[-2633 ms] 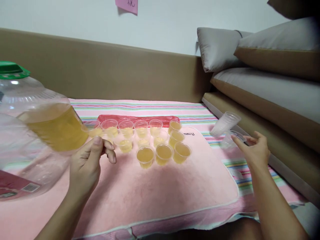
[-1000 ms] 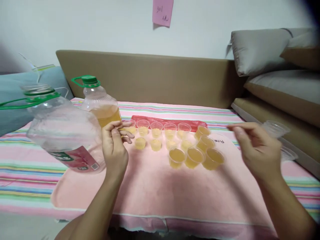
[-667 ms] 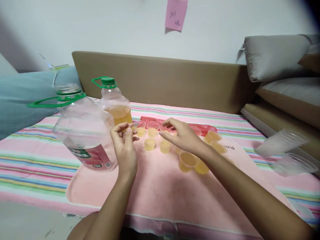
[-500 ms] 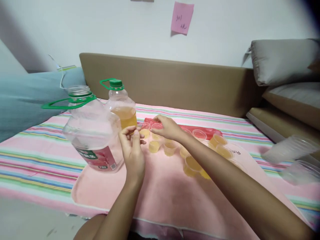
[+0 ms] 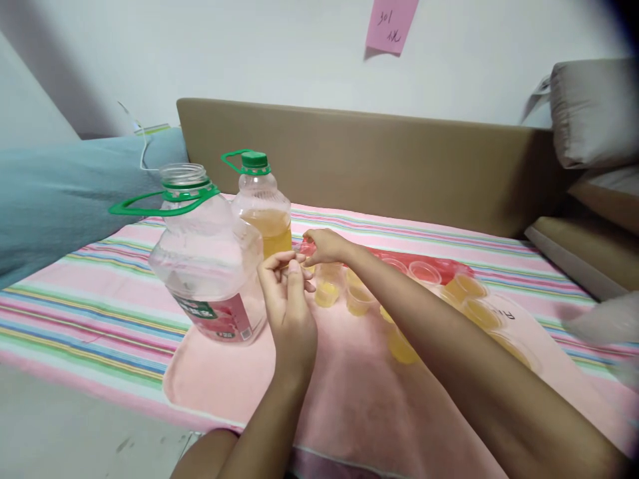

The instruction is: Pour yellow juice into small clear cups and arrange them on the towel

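My left hand (image 5: 292,306) is raised near the left end of the cups, fingers curled in and thumb close against them. Whatever they hold, if anything, is hidden. Just beyond it, my right hand (image 5: 327,246) arches over the back-left cup (image 5: 308,267), thumb and fingers apart; contact with that cup is unclear. Small clear plastic cups of yellow liquid, such as this front one (image 5: 358,301), stand in rows on a pink mat (image 5: 219,379). My right forearm covers several of them. A large uncapped bottle (image 5: 204,259), seemingly empty, stands left of my hands.
Behind it is a green-capped bottle (image 5: 264,229) partly filled with amber liquid. Red plastic film (image 5: 439,266) lies behind the cups. Blurred clear plastic cups (image 5: 604,319) lie at the right, below stacked cushions (image 5: 594,113). A brown headboard (image 5: 349,166) runs along the back.
The view has turned left, so the scene sits farther right. Relative to the cups, my right hand has moved left to the back-left cup. My left hand keeps its curled shape.
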`<state>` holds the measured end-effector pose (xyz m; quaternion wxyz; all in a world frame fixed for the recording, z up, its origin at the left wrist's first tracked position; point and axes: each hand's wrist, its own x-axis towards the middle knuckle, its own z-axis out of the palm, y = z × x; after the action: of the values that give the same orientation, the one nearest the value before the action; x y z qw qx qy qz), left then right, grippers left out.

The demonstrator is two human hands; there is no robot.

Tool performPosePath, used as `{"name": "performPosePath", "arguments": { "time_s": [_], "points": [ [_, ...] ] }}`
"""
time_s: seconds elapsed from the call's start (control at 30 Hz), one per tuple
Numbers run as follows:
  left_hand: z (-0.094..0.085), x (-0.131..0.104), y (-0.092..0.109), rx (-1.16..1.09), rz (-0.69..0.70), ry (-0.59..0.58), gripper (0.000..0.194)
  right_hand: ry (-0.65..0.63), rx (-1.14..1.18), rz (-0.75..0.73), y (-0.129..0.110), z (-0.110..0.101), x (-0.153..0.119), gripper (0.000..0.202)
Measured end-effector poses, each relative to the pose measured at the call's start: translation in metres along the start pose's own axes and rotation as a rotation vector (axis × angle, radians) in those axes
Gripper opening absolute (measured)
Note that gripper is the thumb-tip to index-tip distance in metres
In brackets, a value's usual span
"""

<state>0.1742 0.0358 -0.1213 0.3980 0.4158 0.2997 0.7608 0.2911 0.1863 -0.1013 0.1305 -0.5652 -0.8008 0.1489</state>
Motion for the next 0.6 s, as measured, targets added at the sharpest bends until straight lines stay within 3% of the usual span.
{"name": "performPosePath", "arguments": {
  "time_s": [0.3,0.47,0.6],
  "points": [
    [-0.001,-0.001,-0.002,0.019,0.007,0.004,0.008,0.213,0.239,0.063,0.008,-0.006,-0.007,0.077],
    [-0.001,-0.002,-0.005,0.048,0.019,-0.011,0.008,0.425,0.38,0.047,0.018,-0.044,-0.018,0.079],
    [0.002,-0.003,-0.005,0.087,0.065,-0.054,0.012,0.573,0.651,-0.123,0.034,-0.084,-0.051,0.082]
  ]
}}
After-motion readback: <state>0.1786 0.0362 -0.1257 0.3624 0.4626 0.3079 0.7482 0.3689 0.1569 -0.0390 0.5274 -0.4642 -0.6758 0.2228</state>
